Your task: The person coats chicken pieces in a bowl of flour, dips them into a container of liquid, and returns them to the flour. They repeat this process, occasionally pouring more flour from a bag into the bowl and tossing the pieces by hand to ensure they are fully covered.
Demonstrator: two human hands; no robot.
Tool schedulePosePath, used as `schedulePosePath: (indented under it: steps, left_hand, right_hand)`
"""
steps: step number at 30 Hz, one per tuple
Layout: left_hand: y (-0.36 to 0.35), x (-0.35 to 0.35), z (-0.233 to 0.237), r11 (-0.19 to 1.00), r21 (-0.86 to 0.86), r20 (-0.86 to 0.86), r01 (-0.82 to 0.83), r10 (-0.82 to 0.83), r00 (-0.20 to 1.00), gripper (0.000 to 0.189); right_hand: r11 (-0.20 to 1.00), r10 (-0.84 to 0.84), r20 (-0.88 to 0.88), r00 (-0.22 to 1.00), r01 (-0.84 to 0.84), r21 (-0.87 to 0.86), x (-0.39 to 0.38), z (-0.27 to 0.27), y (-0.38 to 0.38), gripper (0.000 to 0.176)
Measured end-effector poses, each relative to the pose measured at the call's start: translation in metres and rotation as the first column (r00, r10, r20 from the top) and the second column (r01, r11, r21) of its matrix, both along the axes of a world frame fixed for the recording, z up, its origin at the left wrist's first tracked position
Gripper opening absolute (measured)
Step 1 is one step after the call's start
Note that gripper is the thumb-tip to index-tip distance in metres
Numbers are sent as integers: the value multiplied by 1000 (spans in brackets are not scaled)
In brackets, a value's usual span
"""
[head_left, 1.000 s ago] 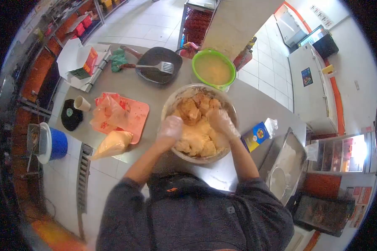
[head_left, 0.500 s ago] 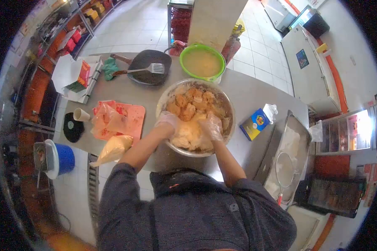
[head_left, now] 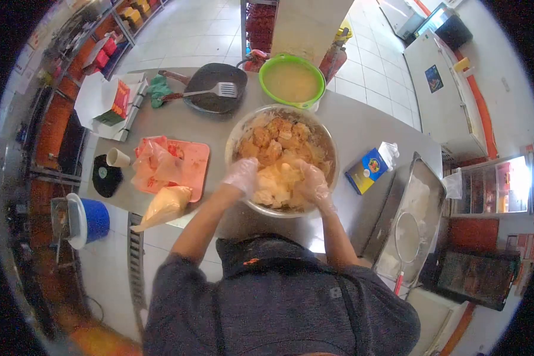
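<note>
A large metal bowl point(head_left: 336, 155) on the steel table holds coated pieces of food point(head_left: 285, 135) that look like battered chicken. The pieces at its far side are browner; those nearer me are pale and wet or floury. Both my hands wear thin clear plastic gloves. My left hand point(head_left: 243, 174) is at the bowl's left side, fingers loosely curved and blurred, with nothing clearly in it. At the right side, my right hand point(head_left: 315, 181) reaches over the rim beside the pale pieces, fingers curved and apart. Undersides of both hands are hidden.
Behind the bowl stands a green-rimmed basin point(head_left: 292, 82) of cloudy liquid. Left of it lies a dark pan point(head_left: 215, 98) with a spatula point(head_left: 225, 89). A pink tray point(head_left: 197, 172), filled plastic bag point(head_left: 165, 206) and paper cup point(head_left: 118, 158) are left. Right are a blue-yellow box point(head_left: 366, 172) and floury tray with sieve point(head_left: 407, 231).
My hands have drawn slightly apart and up from the pale pieces toward the bowl's sides. Some pale pieces have shifted. The whole view has moved a little.
</note>
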State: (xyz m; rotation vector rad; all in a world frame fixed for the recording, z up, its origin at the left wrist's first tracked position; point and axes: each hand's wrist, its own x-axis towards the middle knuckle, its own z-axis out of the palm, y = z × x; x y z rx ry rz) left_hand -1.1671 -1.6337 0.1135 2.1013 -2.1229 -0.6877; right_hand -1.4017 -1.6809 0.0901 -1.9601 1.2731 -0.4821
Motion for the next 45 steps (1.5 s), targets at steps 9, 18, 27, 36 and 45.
schedulePosePath:
  steps: [9,18,27,36,45]
  left_hand:
    - [0,-5,-13,987,148,214,64,-95,972,30]
    - [-15,-24,49,927,54,-507,-370,345,790,34]
    - [-5,-48,-1,899,188,-887,-395,328,324,33]
    - [19,-29,3,963,99,-137,-249,262,955,45]
    - [49,-45,-17,976,-201,-6,-83,84,996,35]
  right_hand:
    - [998,62,-27,998,-62,12,-7,46,8,40]
    - [994,62,146,987,-47,-103,24,87,28,49]
    - [974,-145,30,989,148,-170,5,45,14,40]
    - [964,-75,-67,995,55,-258,-18,53,-45,26]
    - [863,-132,-52,990,89,-497,36,151,-153,26]
